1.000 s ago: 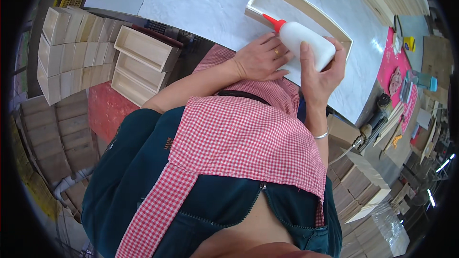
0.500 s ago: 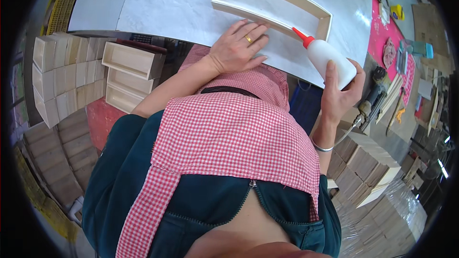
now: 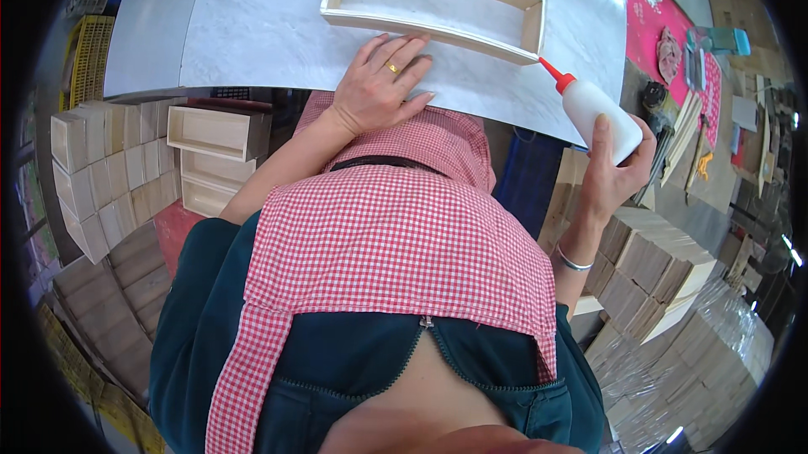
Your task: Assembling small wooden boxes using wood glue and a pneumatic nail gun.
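A long pale wooden frame (image 3: 433, 31) lies on the grey-white tabletop, and the tabletop shows through its middle. My left hand (image 3: 381, 84) lies flat by the frame's near side, fingers spread, a gold ring on one finger. The fingertips are at or close against the frame's near wall. In my right hand (image 3: 619, 164) is a white squeeze bottle (image 3: 602, 117) with a red pointed nozzle, tilted toward the frame. Its tip is at the frame's near right corner; whether it touches the wood I cannot tell.
Stacked wooden boxes (image 3: 109, 159) stand left of the table (image 3: 252, 0), with open box trays (image 3: 209, 132) beside them. On the right are a red surface (image 3: 644, 29) with a cloth, a power tool, wooden strips and more stacked boxes (image 3: 656, 260).
The bottle's nozzle has moved rightward along the near side of the frame to its right corner. My left hand stays at the near side. The whole view has shifted a little.
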`<state>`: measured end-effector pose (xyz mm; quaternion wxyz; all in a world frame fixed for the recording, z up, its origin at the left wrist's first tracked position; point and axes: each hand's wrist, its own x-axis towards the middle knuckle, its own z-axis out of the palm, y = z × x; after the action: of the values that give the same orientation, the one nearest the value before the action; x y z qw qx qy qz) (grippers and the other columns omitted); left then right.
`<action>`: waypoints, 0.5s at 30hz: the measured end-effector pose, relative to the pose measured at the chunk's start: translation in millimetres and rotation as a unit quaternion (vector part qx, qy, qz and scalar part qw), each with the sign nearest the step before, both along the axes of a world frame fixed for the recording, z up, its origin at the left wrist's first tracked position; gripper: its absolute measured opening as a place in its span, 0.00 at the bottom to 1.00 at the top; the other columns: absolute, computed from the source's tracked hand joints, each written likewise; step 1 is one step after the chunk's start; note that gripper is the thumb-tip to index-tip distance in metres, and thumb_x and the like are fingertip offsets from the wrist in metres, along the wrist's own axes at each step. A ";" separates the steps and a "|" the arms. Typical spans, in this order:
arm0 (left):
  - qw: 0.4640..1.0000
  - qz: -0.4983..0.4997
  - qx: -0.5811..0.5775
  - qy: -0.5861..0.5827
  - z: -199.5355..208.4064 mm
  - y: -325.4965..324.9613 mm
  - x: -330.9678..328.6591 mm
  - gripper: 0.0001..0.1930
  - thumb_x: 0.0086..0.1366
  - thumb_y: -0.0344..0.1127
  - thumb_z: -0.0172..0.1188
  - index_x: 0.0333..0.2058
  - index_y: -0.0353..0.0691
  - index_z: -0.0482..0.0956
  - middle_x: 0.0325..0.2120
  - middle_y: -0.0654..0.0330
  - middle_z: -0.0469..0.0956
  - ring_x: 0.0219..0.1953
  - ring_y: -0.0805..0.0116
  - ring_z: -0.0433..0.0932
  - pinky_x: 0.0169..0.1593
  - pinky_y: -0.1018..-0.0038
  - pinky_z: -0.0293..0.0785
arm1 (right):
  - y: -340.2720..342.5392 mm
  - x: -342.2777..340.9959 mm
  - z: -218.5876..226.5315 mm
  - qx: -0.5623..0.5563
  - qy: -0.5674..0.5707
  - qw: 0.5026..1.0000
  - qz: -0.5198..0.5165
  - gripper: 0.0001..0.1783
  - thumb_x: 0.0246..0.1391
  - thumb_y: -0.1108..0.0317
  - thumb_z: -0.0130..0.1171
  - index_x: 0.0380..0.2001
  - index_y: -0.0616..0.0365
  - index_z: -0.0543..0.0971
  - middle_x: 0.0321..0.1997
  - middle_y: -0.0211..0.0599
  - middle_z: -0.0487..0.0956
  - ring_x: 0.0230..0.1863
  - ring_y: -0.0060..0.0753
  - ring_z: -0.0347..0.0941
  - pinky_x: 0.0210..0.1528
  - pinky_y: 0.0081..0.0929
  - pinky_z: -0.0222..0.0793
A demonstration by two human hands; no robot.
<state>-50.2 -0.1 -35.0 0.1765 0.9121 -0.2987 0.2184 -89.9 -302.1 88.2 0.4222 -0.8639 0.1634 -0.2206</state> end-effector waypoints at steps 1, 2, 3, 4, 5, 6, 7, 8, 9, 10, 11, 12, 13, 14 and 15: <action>1.000 0.001 0.000 0.002 1.2 0.9 -0.4 0.21 0.62 0.49 0.62 0.48 0.41 0.79 0.61 0.55 0.72 0.60 0.61 0.71 0.69 0.60 0.59 | -1.0 0.9 1.3 0.005 0.005 1.000 -0.004 0.23 0.53 0.67 0.72 0.48 0.63 0.75 0.43 0.43 0.79 0.40 0.35 0.76 0.43 0.29 0.75; 1.000 -0.003 -0.004 0.016 1.5 0.9 -0.9 0.22 0.62 0.48 0.63 0.49 0.40 0.79 0.61 0.54 0.72 0.60 0.59 0.71 0.68 0.58 0.60 | -3.1 0.7 1.2 -0.011 0.000 1.000 0.001 0.23 0.53 0.67 0.71 0.48 0.63 0.74 0.43 0.43 0.79 0.40 0.36 0.76 0.43 0.29 0.75; 1.000 -0.008 -0.007 0.023 3.1 1.3 -0.6 0.22 0.61 0.47 0.64 0.49 0.39 0.79 0.61 0.53 0.72 0.59 0.58 0.71 0.68 0.57 0.61 | -6.3 4.4 -1.5 -0.025 -0.012 1.000 0.007 0.23 0.53 0.67 0.71 0.48 0.63 0.74 0.42 0.43 0.79 0.39 0.36 0.76 0.43 0.29 0.74; 1.000 -0.020 -0.013 0.005 2.1 0.8 1.3 0.22 0.61 0.47 0.64 0.49 0.39 0.79 0.61 0.53 0.72 0.59 0.58 0.71 0.68 0.57 0.61 | -9.8 10.9 -8.5 -0.032 -0.030 0.999 -0.005 0.23 0.53 0.67 0.71 0.48 0.63 0.74 0.42 0.43 0.79 0.39 0.36 0.76 0.43 0.29 0.74; 1.000 -0.011 -0.010 0.017 1.4 1.5 -0.3 0.22 0.61 0.46 0.64 0.49 0.38 0.79 0.60 0.52 0.72 0.59 0.56 0.71 0.67 0.56 0.61 | -13.0 18.4 -17.0 -0.006 -0.032 0.999 -0.004 0.23 0.54 0.67 0.70 0.49 0.63 0.73 0.43 0.44 0.78 0.40 0.36 0.75 0.43 0.30 0.74; 0.999 -0.005 -0.006 0.031 3.1 0.7 -1.1 0.22 0.61 0.45 0.64 0.49 0.38 0.79 0.60 0.51 0.72 0.59 0.55 0.71 0.66 0.55 0.62 | -17.7 24.6 -22.0 0.020 -0.034 0.999 -0.006 0.24 0.54 0.66 0.70 0.50 0.63 0.73 0.44 0.44 0.77 0.41 0.36 0.75 0.44 0.30 0.74; 0.999 -0.007 -0.006 0.035 5.1 0.7 -0.9 0.22 0.60 0.45 0.64 0.49 0.37 0.79 0.60 0.50 0.72 0.59 0.54 0.72 0.66 0.55 0.63 | -21.5 35.5 -26.6 0.056 -0.043 0.997 -0.039 0.25 0.53 0.66 0.70 0.50 0.63 0.72 0.44 0.45 0.76 0.42 0.37 0.74 0.46 0.31 0.73; 0.999 -0.009 -0.006 0.042 7.3 0.6 -0.8 0.22 0.60 0.44 0.65 0.49 0.37 0.79 0.60 0.49 0.72 0.59 0.53 0.72 0.66 0.54 0.63 | -27.3 49.2 -30.6 0.093 -0.051 0.992 -0.071 0.26 0.53 0.66 0.70 0.50 0.64 0.70 0.45 0.45 0.75 0.43 0.38 0.73 0.47 0.32 0.72; 0.999 -0.019 -0.008 0.030 8.7 1.1 -1.5 0.22 0.60 0.44 0.65 0.49 0.37 0.79 0.60 0.49 0.72 0.59 0.53 0.72 0.66 0.54 0.63 | -38.3 66.1 -38.5 0.090 -0.064 0.991 -0.080 0.26 0.53 0.66 0.70 0.50 0.64 0.70 0.45 0.45 0.75 0.43 0.38 0.73 0.47 0.32 0.72; 0.999 -0.014 -0.006 0.044 10.3 1.5 -1.1 0.23 0.59 0.44 0.65 0.50 0.37 0.79 0.59 0.49 0.72 0.59 0.53 0.72 0.66 0.54 0.63 | -53.4 89.7 -46.9 0.067 -0.107 0.987 -0.100 0.27 0.52 0.65 0.71 0.49 0.64 0.70 0.45 0.46 0.74 0.44 0.39 0.73 0.49 0.32 0.72; 0.998 -0.014 -0.003 0.062 9.4 1.0 -0.9 0.23 0.59 0.44 0.66 0.50 0.37 0.79 0.59 0.49 0.72 0.59 0.53 0.72 0.66 0.53 0.63 | -70.5 111.6 -54.8 0.043 -0.147 0.980 -0.124 0.27 0.50 0.65 0.71 0.48 0.64 0.69 0.46 0.46 0.73 0.45 0.39 0.72 0.50 0.33 0.71; 0.998 -0.017 -0.002 0.061 8.5 1.6 -0.8 0.24 0.58 0.44 0.67 0.51 0.37 0.80 0.59 0.49 0.72 0.59 0.52 0.72 0.66 0.53 0.64 | -85.8 137.9 -58.5 0.021 -0.153 0.978 -0.141 0.28 0.49 0.64 0.72 0.46 0.63 0.68 0.45 0.46 0.72 0.44 0.40 0.72 0.50 0.33 0.71; 0.998 -0.024 -0.001 0.062 7.7 0.8 -0.5 0.25 0.57 0.44 0.67 0.51 0.37 0.80 0.59 0.49 0.72 0.58 0.52 0.72 0.66 0.52 0.64 | -103.8 163.6 -62.4 -0.003 -0.158 0.974 -0.162 0.29 0.47 0.63 0.73 0.45 0.63 0.68 0.44 0.45 0.72 0.43 0.41 0.72 0.51 0.33 0.70; 0.998 -0.039 -0.002 0.056 7.9 0.1 -0.9 0.25 0.57 0.44 0.67 0.51 0.37 0.80 0.59 0.49 0.72 0.58 0.52 0.72 0.66 0.52 0.64 | -123.7 188.9 -68.6 -0.010 -0.147 0.973 -0.177 0.30 0.45 0.63 0.74 0.43 0.64 0.67 0.43 0.45 0.72 0.43 0.41 0.72 0.50 0.33 0.71; 0.998 -0.032 -0.006 0.062 8.7 -0.2 -0.9 0.26 0.57 0.44 0.67 0.52 0.37 0.80 0.59 0.49 0.72 0.58 0.51 0.72 0.65 0.52 0.65 | -139.0 214.8 -75.9 -0.058 -0.162 0.967 -0.188 0.30 0.44 0.61 0.75 0.43 0.62 0.68 0.45 0.47 0.72 0.44 0.42 0.72 0.50 0.34 0.70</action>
<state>-51.1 -0.3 -26.3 0.2068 0.9130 -0.3147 0.1571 124.9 -441.1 12.3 0.3432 -0.7933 0.2394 -0.4423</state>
